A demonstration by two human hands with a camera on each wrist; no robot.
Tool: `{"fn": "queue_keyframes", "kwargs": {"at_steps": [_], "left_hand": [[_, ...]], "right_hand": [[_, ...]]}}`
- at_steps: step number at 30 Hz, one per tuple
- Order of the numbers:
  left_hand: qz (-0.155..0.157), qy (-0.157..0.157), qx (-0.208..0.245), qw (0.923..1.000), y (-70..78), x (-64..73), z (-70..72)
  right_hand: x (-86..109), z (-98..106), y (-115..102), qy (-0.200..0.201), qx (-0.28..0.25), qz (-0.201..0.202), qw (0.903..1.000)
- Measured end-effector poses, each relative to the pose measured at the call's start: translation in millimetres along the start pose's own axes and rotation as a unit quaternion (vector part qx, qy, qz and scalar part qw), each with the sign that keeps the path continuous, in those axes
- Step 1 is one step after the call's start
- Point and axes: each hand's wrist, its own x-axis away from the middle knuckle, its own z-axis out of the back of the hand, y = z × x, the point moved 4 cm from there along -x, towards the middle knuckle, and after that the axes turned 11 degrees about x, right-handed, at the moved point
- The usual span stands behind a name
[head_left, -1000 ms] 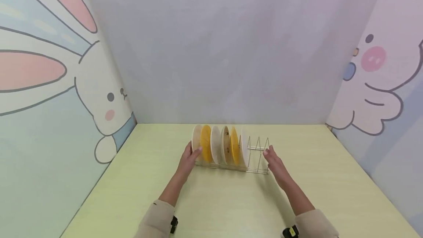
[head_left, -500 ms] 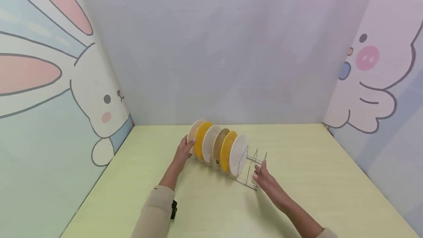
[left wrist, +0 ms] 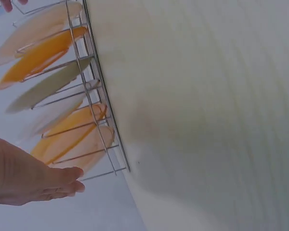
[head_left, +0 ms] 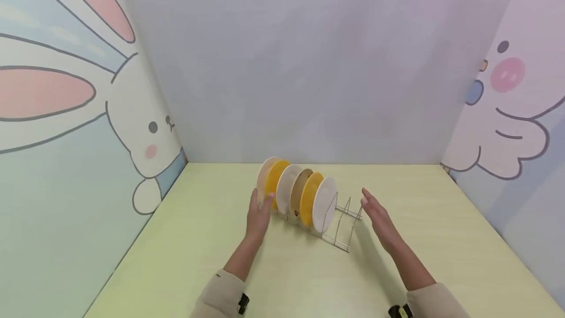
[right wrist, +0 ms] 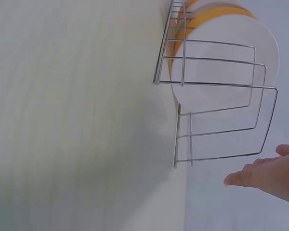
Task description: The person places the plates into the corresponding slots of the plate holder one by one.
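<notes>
A wire plate rack (head_left: 342, 229) stands at a slant on the table, its right end nearer to me. Several plates stand on edge in it: a cream one (head_left: 264, 180) at the left end, an orange one (head_left: 274, 180), a white one, a tan one (head_left: 301, 193), another orange one and a white plate (head_left: 325, 205) at the right. My left hand (head_left: 258, 217) is at the rack's left end, fingers straight, close to the cream plate; contact cannot be told. Just off the right end is my right hand (head_left: 381, 222), fingers straight and apart from the wire in the right wrist view.
The pale yellow table (head_left: 309, 278) runs back to a grey curtain-like wall (head_left: 309, 63). Cartoon-printed panels (head_left: 145, 112) flank it on both sides. At the rack's right end the wire slots (right wrist: 221, 132) hold no plates.
The rack has turned, its right end swinging toward me with the plates in it. My right hand has let go of that end and moved away to the right; my left fingers have straightened.
</notes>
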Motion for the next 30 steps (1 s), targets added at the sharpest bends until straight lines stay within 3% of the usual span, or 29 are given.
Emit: {"fn": "queue_keyframes", "kwargs": {"at_steps": [7, 12, 18, 25, 30], "left_hand": [[0.013, -0.024, 0.012, 0.9995, -6.3, 5.0, -18.3], [0.026, -0.040, 0.018, 0.9987, -11.2, 6.7, -20.5], [0.009, -0.055, 0.023, 0.9982, -12.0, 4.1, -20.7], [-0.004, -0.109, 0.000, 0.9941, -17.1, -24.6, -17.5], [-0.008, -0.172, 0.024, 0.9847, -16.5, -47.5, -13.8]], "right_hand": [[-25.6, -6, 5, -0.025, 0.003, 0.029, 0.9993], [-29.3, -5, 9, -0.029, 0.001, 0.014, 0.9995], [-22.2, -4, 13, -0.023, 0.030, 0.005, 0.9993], [6.8, -18, 1, -0.033, 0.015, -0.009, 0.9993], [25.7, -35, -12, -0.039, -0.008, -0.021, 0.9990]]}}
